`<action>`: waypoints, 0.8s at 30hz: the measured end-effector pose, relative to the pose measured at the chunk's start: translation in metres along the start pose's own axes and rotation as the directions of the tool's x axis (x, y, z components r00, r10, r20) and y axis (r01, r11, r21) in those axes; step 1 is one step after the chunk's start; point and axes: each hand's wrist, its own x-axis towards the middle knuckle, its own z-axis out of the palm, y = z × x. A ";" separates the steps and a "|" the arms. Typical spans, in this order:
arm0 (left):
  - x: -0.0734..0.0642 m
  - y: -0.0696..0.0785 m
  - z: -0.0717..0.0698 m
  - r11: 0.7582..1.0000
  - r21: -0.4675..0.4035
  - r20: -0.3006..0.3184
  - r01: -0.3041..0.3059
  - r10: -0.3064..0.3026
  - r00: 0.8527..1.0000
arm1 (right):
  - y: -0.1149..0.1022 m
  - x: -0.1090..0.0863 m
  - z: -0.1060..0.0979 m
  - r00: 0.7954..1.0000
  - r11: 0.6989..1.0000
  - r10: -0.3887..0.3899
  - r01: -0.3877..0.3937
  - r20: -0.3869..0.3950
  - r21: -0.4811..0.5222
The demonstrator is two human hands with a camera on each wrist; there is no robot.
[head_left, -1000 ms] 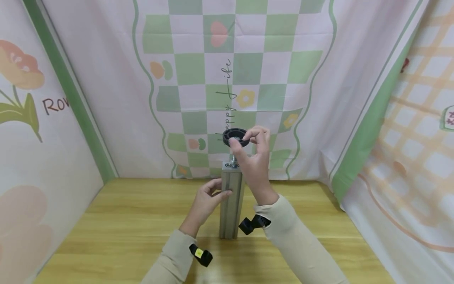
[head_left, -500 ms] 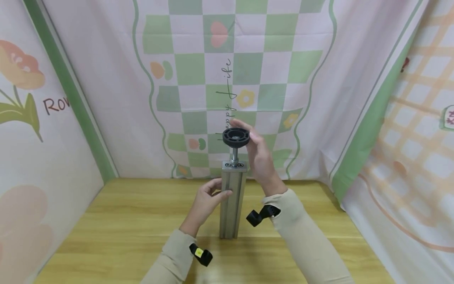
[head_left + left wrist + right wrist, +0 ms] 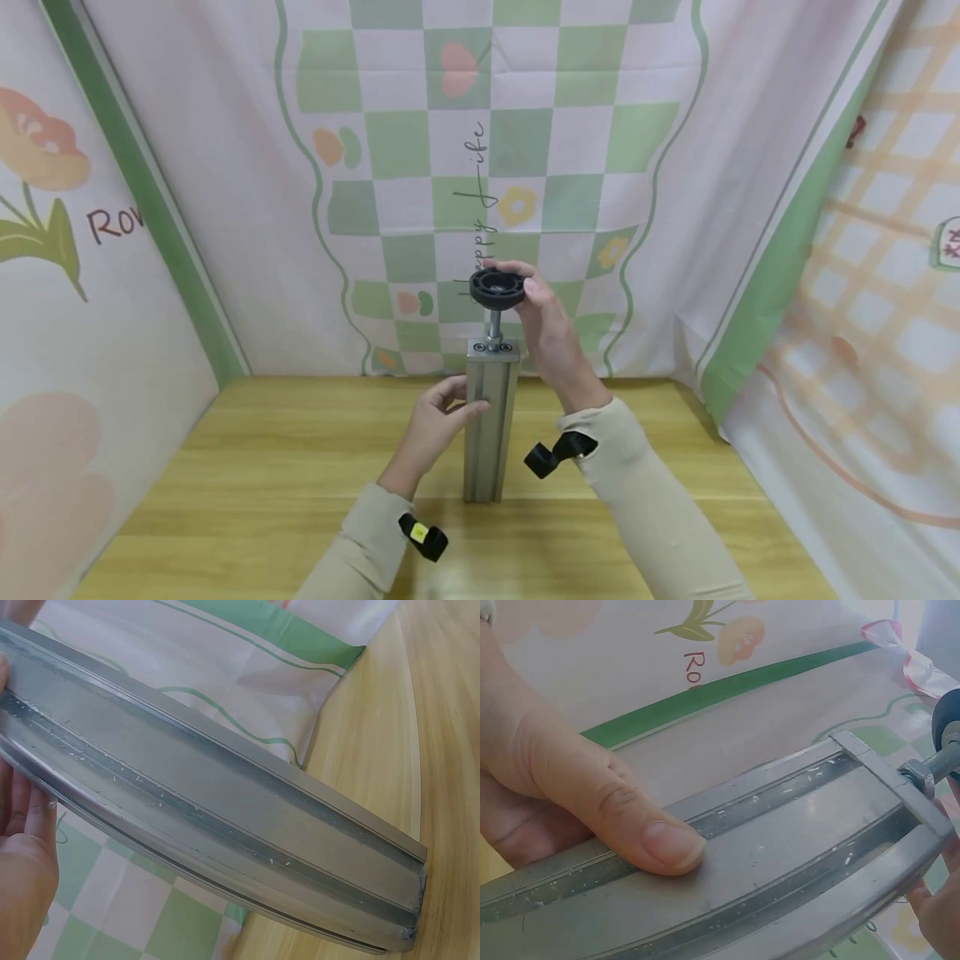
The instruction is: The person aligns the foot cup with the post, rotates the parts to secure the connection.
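Observation:
A grey aluminium profile (image 3: 486, 450) stands upright on the wooden table, with a metal end plate (image 3: 492, 356) fixed across its top by screws. From the plate rises a threaded stud with a nut (image 3: 917, 776), bearing a round black levelling foot (image 3: 497, 288). My left hand (image 3: 433, 421) grips the profile from the left, its thumb lying over the near face (image 3: 671, 844). Around the far and right sides of the foot curls my right hand (image 3: 553, 337), its thumb on the right rim. In the left wrist view, the profile's lower end (image 3: 409, 900) looks rough-cut.
The wooden table (image 3: 285, 467) reaches back to a checked green-and-white cloth (image 3: 405, 142). Printed cloths also hang at the left (image 3: 112, 350) and right (image 3: 870, 333). A black camera mount (image 3: 558, 454) sits on the right wrist and another (image 3: 423, 537) on the left.
My right hand has shifted from over the foot's near side, thumb across its top, to its right and far rim. The left hand keeps its grip on the profile.

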 end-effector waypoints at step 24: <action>0.001 -0.003 -0.001 1.000 0.009 0.004 -0.019 0.019 1.000 | -0.002 -0.006 0.011 0.981 0.977 -0.109 0.077 -0.158 -0.197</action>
